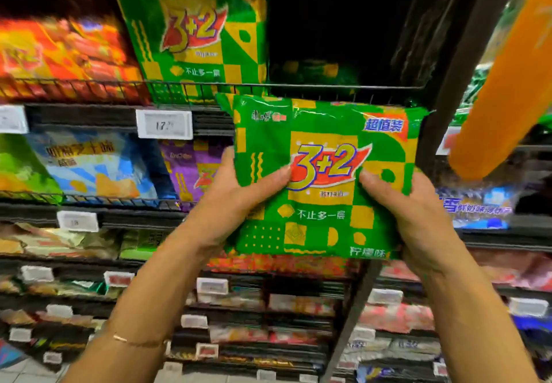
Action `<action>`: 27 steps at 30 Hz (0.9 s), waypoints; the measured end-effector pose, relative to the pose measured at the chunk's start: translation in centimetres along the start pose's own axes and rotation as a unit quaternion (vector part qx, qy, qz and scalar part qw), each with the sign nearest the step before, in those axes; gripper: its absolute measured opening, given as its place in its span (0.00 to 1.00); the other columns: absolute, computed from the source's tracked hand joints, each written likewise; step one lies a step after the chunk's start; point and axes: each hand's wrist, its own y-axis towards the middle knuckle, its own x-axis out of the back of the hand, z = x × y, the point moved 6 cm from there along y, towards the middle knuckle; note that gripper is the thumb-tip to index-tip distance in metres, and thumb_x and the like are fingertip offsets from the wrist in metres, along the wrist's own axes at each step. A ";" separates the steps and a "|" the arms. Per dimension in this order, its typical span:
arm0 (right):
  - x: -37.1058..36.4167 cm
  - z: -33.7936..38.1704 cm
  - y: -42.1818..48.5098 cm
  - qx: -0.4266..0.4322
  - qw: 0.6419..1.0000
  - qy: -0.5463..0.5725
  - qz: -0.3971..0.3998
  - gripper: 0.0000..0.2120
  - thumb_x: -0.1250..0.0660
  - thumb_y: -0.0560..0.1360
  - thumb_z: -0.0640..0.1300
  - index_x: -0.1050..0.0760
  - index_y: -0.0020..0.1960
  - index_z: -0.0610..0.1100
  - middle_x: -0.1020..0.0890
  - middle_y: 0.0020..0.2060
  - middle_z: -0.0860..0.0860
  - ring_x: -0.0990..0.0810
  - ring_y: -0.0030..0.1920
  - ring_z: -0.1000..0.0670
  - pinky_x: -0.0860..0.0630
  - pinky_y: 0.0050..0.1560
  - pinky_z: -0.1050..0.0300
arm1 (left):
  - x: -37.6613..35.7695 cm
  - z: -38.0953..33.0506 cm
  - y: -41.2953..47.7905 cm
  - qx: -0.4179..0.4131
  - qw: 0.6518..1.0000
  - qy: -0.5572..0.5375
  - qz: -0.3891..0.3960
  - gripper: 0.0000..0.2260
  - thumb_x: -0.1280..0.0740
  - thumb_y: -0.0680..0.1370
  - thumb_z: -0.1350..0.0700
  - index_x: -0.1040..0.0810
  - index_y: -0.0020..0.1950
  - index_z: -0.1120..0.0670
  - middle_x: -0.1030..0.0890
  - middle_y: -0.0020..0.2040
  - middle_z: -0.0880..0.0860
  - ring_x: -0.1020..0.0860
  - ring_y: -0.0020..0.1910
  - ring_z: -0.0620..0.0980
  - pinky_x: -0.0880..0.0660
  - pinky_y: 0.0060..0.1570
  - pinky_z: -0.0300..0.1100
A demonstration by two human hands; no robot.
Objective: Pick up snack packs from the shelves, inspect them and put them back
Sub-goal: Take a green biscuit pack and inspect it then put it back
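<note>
Head view puts us right at the grip: our left hand (236, 200) and right hand (409, 212) both pinch the green snack pack (322, 179), thumbs curled onto its printed front and the fingers hidden behind it. We see the left thumb lying across the pack's left side, beside the big "3+2" logo, while the right thumb presses on the front just right of that logo. We hold the pack upright, front toward us, in the air just in front of the wire rail (209, 87) of the upper shelf, its top edge level with that rail. A thin bracelet (131, 340) circles our left wrist. Farther back, on the upper shelf behind the rail, we see a second green pack (194, 33) of the same design standing upright, with orange and red packs (62, 54) to its left. Below that shelf a white price tag (164, 124) sits on the shelf edge, and under it a blue pack (95, 164) and a purple pack (194, 167) stand side by side. A blurred orange shape (507, 84) crosses the upper right. Lower shelves hold more packs and tags, too blurred for us to read.
</note>
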 end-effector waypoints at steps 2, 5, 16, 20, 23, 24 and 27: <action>0.4 2.2 1.0 0.070 0.997 0.000 -0.044 0.27 0.21 0.68 0.49 0.23 0.64 0.45 0.12 0.53 0.47 0.12 0.50 0.46 0.14 0.49 0.48 | -0.4 -3.4 1.7 -0.065 0.993 0.096 -0.022 0.33 0.20 0.67 0.43 0.26 0.68 0.48 0.14 0.59 0.48 0.14 0.57 0.50 0.17 0.58 0.52; 1.1 5.6 2.0 0.176 0.976 -0.008 -0.128 0.28 0.21 0.65 0.55 0.24 0.61 0.47 0.12 0.53 0.49 0.12 0.52 0.47 0.15 0.52 0.48 | -1.3 -8.5 3.8 -0.186 0.941 0.271 -0.078 0.25 0.23 0.69 0.36 0.22 0.63 0.42 0.16 0.57 0.37 0.18 0.56 0.36 0.22 0.62 0.42; 0.8 11.6 3.4 0.337 0.904 -0.058 -0.256 0.27 0.24 0.69 0.57 0.26 0.64 0.51 0.17 0.57 0.47 0.15 0.58 0.45 0.20 0.61 0.42 | -5.3 -15.1 7.9 -0.319 0.870 0.356 -0.121 0.22 0.23 0.75 0.44 0.22 0.65 0.51 0.16 0.57 0.46 0.18 0.57 0.46 0.22 0.58 0.50; 0.5 12.8 3.4 0.409 0.885 -0.064 -0.214 0.24 0.23 0.73 0.49 0.29 0.64 0.49 0.19 0.57 0.49 0.17 0.57 0.52 0.21 0.60 0.56 | -5.1 -15.5 8.1 -0.335 0.890 0.287 -0.113 0.23 0.22 0.75 0.47 0.22 0.66 0.51 0.15 0.57 0.44 0.17 0.56 0.42 0.17 0.53 0.52; 0.2 13.1 4.2 0.463 0.863 -0.080 -0.184 0.28 0.24 0.77 0.46 0.33 0.68 0.36 0.23 0.60 0.42 0.19 0.59 0.46 0.22 0.62 0.55 | -5.0 -15.7 8.3 -0.348 0.895 0.250 -0.121 0.24 0.22 0.74 0.50 0.25 0.68 0.51 0.16 0.58 0.43 0.17 0.57 0.42 0.18 0.56 0.52; 0.1 13.0 4.8 0.468 0.862 -0.085 -0.172 0.29 0.23 0.77 0.47 0.34 0.67 0.34 0.23 0.60 0.41 0.20 0.60 0.43 0.22 0.62 0.51 | -4.9 -15.8 8.5 -0.350 0.891 0.258 -0.128 0.24 0.22 0.75 0.50 0.25 0.67 0.51 0.16 0.58 0.43 0.17 0.57 0.41 0.18 0.57 0.51; -0.2 12.8 6.2 0.466 0.865 -0.107 -0.156 0.26 0.23 0.76 0.55 0.31 0.67 0.51 0.22 0.59 0.49 0.20 0.60 0.46 0.23 0.60 0.52 | -4.1 -15.9 8.4 -0.362 0.861 0.305 -0.188 0.21 0.21 0.73 0.47 0.24 0.62 0.48 0.19 0.57 0.45 0.20 0.56 0.41 0.22 0.55 0.39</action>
